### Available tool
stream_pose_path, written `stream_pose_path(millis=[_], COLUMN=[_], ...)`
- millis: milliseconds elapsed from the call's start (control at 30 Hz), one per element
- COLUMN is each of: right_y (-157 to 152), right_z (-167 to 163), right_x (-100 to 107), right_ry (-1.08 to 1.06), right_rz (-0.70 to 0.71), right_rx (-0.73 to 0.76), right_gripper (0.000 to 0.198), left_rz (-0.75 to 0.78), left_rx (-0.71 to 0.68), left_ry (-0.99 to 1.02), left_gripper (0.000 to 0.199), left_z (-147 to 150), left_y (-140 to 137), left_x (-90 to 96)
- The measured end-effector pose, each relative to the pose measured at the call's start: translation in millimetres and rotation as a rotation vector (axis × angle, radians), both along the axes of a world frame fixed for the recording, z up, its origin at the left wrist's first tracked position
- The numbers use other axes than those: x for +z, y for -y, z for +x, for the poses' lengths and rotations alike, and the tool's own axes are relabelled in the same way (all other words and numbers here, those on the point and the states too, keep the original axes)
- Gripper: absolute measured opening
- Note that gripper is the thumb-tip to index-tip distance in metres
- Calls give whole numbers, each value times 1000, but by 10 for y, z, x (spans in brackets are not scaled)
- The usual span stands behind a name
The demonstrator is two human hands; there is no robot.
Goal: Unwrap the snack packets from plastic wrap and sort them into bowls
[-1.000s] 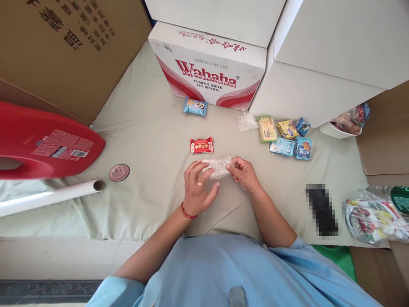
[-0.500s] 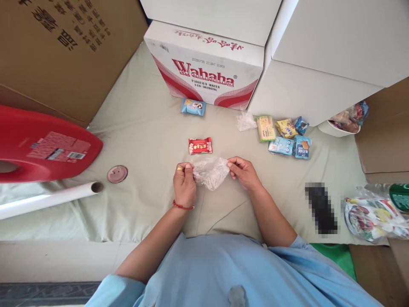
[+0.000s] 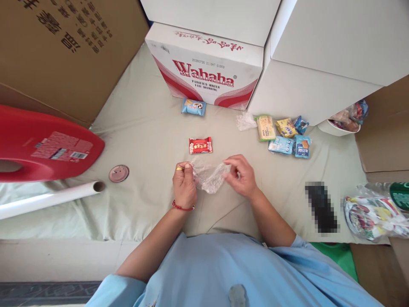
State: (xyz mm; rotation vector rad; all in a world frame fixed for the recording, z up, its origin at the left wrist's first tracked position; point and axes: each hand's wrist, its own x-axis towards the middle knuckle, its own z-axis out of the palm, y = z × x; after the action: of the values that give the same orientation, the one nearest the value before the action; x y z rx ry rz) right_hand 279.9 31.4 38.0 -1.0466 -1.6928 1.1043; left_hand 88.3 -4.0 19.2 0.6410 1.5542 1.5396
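Observation:
A crumpled clear plastic bag (image 3: 209, 177) hangs from my left hand (image 3: 184, 185), whose thumb and fingers pinch its left edge. My right hand (image 3: 241, 177) is at the bag's right side with thumb and forefinger parted; whether a fingertip still touches the film is hard to see. Just beyond the bag lies a small red snack packet (image 3: 200, 145), flat on the pale green cloth (image 3: 143, 140). Farther back, a light blue snack packet (image 3: 194, 107) rests against the Wahaha water carton (image 3: 207, 70).
At the right are a green-edged snack packet (image 3: 266, 128), several blue and yellow packets (image 3: 286, 127), crumpled clear plastic (image 3: 246, 121), a white bowl (image 3: 340, 129) and a blurred dark object (image 3: 321, 208). Leftward are a round badge (image 3: 119, 173), a white tube (image 3: 51, 199) and a red jug (image 3: 64, 145).
My right thumb and forefinger have spread apart at the bag's right edge, which now sags. My left hand keeps its pinch in nearly the same place.

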Motion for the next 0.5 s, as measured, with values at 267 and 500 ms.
stream_pose_path(millis=[267,500], right_y=[11,-130], right_z=[-135,98], right_x=[-99,-86], right_ry=[26,-307], right_rz=[-41,-244], right_rx=[254,18], right_gripper=[23,20], left_rz=[-3,-33], left_rx=[56,211], left_ry=[137,183], left_gripper=[52,61], left_z=[-20,-248], left_y=[-69,-138], left_x=[21,12])
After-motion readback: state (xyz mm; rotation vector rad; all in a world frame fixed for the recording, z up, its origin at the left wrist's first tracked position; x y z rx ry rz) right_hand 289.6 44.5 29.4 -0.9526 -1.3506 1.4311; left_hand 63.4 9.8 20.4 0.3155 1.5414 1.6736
